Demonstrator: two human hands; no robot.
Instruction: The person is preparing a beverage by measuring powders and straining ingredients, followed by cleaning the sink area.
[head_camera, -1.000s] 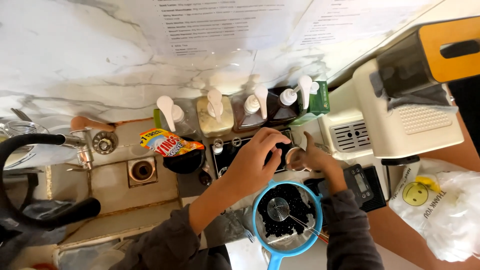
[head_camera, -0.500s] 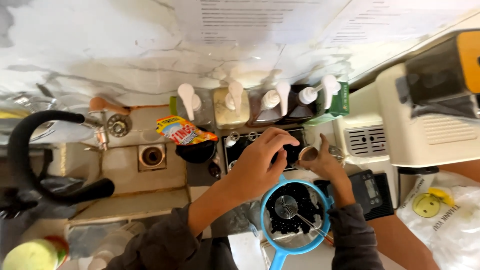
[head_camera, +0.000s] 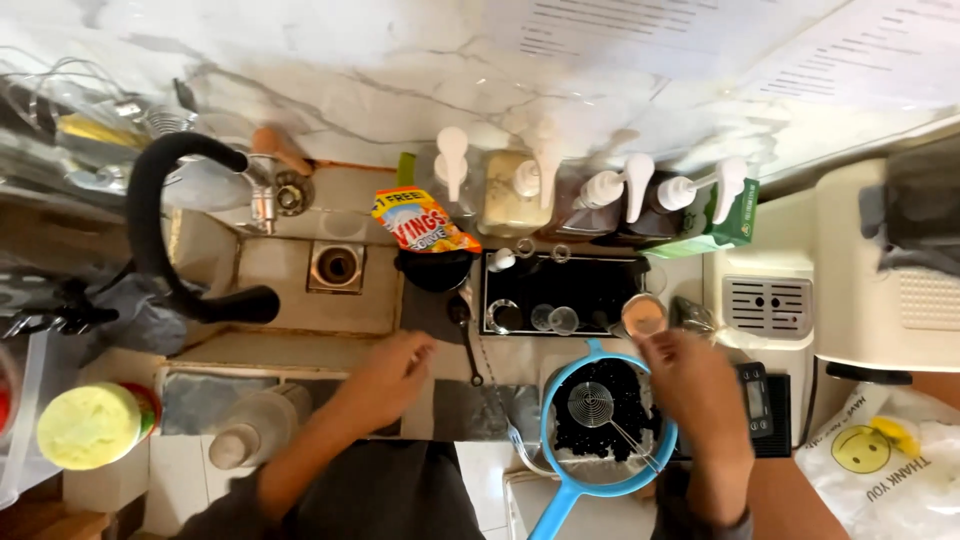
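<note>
Fingers of the right hand (head_camera: 692, 385) pinch a small brown cup (head_camera: 642, 314); left hand (head_camera: 388, 366) hangs loose, empty.

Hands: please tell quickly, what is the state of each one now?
Left hand: open and relaxed, holding nothing, over the counter edge.
Right hand: fingers pinch a small round brownish cup; grip partly blurred.

The right hand (head_camera: 700, 385) is motion-blurred, hiding how its grip meets the small cup (head_camera: 642, 314).
</note>
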